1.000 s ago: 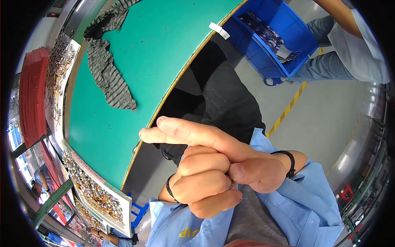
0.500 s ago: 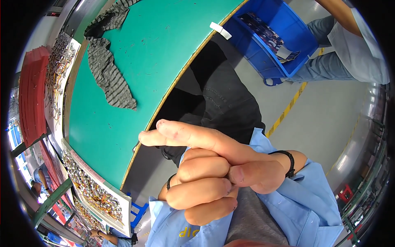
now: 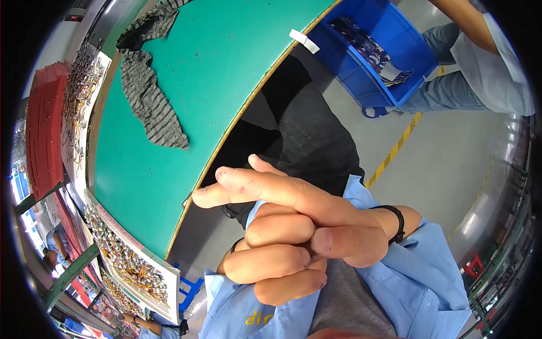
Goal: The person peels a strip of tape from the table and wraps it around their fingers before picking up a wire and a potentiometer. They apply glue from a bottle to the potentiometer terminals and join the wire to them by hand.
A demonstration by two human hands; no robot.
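Note:
In front of my blue shirt my two hands are clasped together. The curled fingers of my left hand (image 3: 265, 264) wrap over my right hand (image 3: 316, 206), their tips toward the right. My right hand comes in from the right, a black band at its wrist; its long fingers stretch left and its thumb presses on the left hand's fingers. Another fingertip (image 3: 264, 165) pokes up above them; which hand it belongs to I cannot tell. No object shows in either hand, and the palms are hidden. Beyond the hands is the edge of a green-topped table (image 3: 164, 181).
A strip of grey-and-black striped cloth (image 3: 149, 99) lies on the table. A white clip (image 3: 304, 41) sits on its edge. At far right a blue bin (image 3: 361, 68) stands by a person's legs (image 3: 451, 93). White trays of small wired parts (image 3: 130, 257) line the left side, near red stacks (image 3: 45, 130).
A fingertip has come up above the stretched fingers of my right hand. The clasped fingers have shifted slightly; both hands stay in the same place.

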